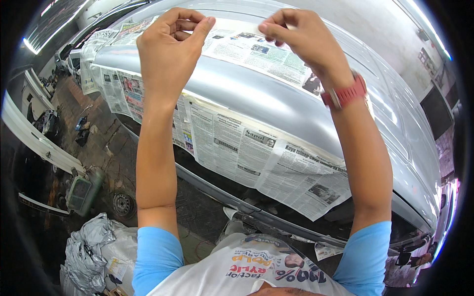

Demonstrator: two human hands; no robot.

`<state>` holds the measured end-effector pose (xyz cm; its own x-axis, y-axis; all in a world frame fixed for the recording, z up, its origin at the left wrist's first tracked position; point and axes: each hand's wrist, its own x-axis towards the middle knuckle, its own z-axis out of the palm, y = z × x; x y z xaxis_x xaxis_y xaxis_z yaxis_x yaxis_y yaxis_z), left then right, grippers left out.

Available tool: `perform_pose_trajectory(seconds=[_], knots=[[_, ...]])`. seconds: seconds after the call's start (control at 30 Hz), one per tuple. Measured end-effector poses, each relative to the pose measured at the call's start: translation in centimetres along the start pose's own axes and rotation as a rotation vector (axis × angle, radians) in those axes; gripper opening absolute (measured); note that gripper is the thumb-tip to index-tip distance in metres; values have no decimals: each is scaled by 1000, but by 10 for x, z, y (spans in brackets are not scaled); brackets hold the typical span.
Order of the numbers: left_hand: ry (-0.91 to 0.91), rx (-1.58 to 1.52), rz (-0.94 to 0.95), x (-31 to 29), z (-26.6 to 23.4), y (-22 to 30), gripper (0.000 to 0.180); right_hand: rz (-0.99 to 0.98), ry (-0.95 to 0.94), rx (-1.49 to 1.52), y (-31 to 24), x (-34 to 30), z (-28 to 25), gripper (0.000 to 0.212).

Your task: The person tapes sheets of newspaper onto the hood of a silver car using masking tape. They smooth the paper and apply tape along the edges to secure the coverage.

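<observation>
Both hands were up over the silver vehicle (382, 111), left hand (173, 52) and right hand (313, 42) well apart with decent room between. Fingers on each were curled in narrow; couldn't tell if the tips met or pinched anything. Upper newspaper (266, 56) lay on the roof, lower newspaper (232, 143) hung down the side, shiny strip (247, 86) between their edges.

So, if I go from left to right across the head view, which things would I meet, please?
Green-rimmed object → metal wheel → left hand → newspaper showing between the hands → right hand → dark rectangular panel near the wall.
</observation>
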<state>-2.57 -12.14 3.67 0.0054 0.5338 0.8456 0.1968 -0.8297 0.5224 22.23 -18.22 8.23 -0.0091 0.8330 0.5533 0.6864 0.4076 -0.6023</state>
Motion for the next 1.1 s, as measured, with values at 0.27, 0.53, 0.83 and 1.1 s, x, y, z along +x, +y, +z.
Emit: perform_pose_trajectory(seconds=[0.27,0.53,0.83,1.1], knots=[[-137,402,-126,15,41,-108,53,-18,8,-477,66,126,79,11],[-430,663,-71,37,66,-141,16,-65,18,-691,137,185,137,7],[-601,766,-104,49,70,-160,16,19,-145,-718,161,196,160,8],[-734,763,-152,60,69,-147,16,-87,-378,-900,178,185,115,22]])
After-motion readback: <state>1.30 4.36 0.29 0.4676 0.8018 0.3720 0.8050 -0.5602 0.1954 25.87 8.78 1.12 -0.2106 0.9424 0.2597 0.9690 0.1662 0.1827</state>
